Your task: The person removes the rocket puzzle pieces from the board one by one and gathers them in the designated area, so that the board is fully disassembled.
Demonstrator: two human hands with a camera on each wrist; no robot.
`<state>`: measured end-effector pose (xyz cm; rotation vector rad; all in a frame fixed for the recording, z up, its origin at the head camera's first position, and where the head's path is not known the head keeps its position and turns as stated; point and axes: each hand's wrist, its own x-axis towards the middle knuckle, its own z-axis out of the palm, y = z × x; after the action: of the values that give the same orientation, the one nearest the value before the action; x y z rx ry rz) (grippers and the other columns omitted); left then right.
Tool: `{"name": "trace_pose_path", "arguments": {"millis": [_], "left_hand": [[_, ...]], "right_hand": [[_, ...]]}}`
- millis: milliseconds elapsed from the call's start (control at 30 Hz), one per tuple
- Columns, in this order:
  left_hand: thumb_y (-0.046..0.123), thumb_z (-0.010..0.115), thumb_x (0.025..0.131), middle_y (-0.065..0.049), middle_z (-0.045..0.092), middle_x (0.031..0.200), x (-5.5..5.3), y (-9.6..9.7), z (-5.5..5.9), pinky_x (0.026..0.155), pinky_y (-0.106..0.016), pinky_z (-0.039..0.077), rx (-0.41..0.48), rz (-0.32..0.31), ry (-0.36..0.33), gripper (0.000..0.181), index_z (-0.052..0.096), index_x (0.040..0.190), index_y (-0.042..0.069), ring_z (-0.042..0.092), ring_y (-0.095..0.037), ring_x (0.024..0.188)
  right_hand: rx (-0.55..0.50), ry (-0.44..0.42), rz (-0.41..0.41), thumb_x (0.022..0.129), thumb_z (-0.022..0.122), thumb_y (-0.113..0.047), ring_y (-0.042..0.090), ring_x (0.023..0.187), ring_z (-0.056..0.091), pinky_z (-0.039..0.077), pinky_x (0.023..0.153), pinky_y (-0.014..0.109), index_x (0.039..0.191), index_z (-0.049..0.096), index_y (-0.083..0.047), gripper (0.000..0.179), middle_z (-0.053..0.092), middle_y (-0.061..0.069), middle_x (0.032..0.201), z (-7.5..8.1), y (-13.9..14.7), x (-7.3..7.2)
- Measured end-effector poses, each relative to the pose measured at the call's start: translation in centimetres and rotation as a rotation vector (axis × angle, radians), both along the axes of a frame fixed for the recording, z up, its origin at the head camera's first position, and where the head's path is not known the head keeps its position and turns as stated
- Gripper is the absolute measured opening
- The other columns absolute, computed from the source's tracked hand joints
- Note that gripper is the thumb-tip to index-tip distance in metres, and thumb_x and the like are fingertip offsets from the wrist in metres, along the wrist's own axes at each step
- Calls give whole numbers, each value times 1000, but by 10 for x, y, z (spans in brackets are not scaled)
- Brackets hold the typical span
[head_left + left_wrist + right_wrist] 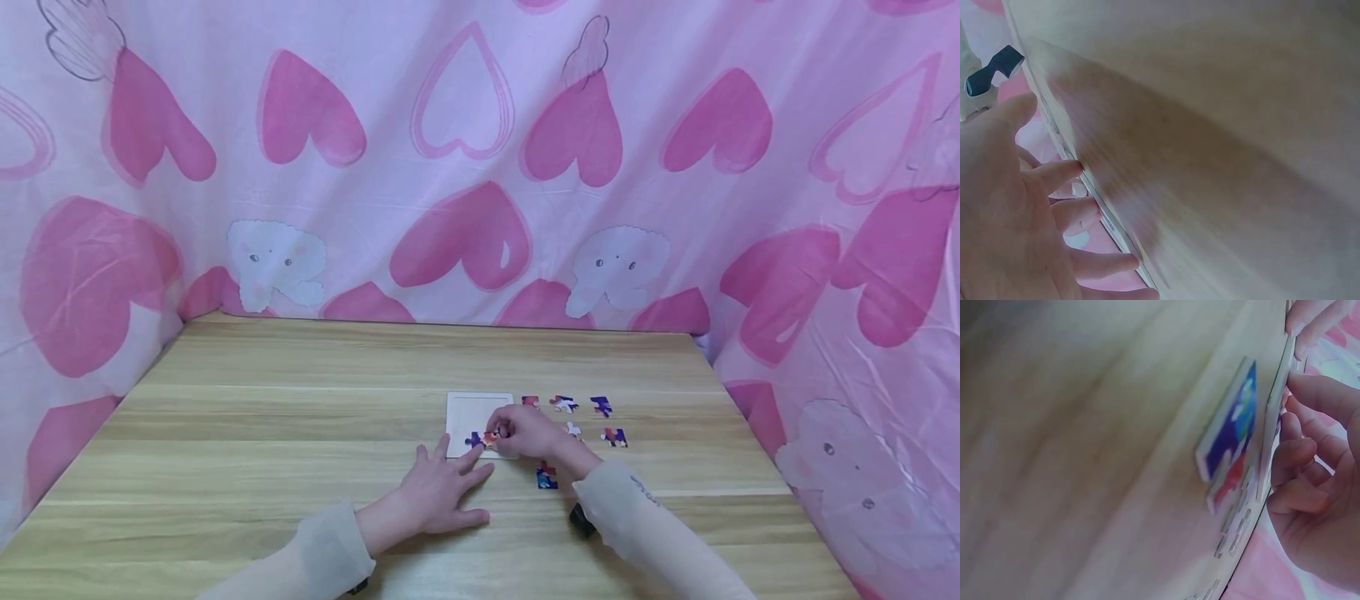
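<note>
A white square puzzle tray [480, 408] lies on the table, with a purple puzzle piece [472, 440] in its lower part. Right beside that piece, my right hand [528, 431] pinches an orange puzzle piece [490, 438] between thumb and fingertips, low over the tray. My left hand [442, 493] rests with fingers spread at the tray's near edge, one fingertip by the two pieces. In the right wrist view, a blue, purple and red puzzle piece [1235, 431] lies flat on the table near the right hand.
Several loose puzzle pieces lie right of the tray, among them a purple-and-white piece [564, 404], a purple piece [601, 406] and a multicoloured piece [614, 437]. The wooden table [262, 433] ends at a pink heart-patterned curtain [465, 233] behind and at both sides.
</note>
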<state>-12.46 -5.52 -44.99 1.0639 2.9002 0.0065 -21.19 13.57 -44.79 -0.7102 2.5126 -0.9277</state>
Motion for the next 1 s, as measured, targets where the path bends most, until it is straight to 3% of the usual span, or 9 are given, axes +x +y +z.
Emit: {"name": "trace_pose_path", "arguments": {"millis": [167,300,500,733,1000], "left_hand": [[66,36,80,-14,24,141,-3,-5,1,80,-62,34,45,6,-23,67,39,134,26,33,-44,116],[63,38,81,-23,27,137,-7,-12,2,86,-58,31,86,15,-57,67,41,133,21,33,-38,119],[62,40,82,-23,33,133,-10,-16,4,91,-54,29,99,-6,-76,67,44,131,17,31,-36,121],[62,39,82,-24,31,134,-14,-18,6,92,-52,29,113,0,-146,68,47,129,14,30,-36,122],[62,40,82,-23,31,135,-13,-19,10,91,-53,30,100,7,-156,68,47,129,14,29,-35,123]], "right_hand": [[43,-31,-29,76,66,-7,13,66,47,40,60,27,89,61,-17,17,53,-2,71,-1,-2,-2],[77,-8,-28,76,67,-9,12,65,47,40,60,27,87,60,-17,16,52,-3,69,1,-4,-2],[156,57,-11,76,68,-19,11,63,47,40,57,26,88,59,-19,16,52,-5,69,4,-7,-1],[191,32,-20,77,67,-19,12,64,48,40,57,27,89,57,-19,15,52,-4,71,7,-10,0],[212,31,-27,76,67,-15,13,64,47,39,58,28,84,56,-19,14,51,-4,71,9,-12,2]]}}
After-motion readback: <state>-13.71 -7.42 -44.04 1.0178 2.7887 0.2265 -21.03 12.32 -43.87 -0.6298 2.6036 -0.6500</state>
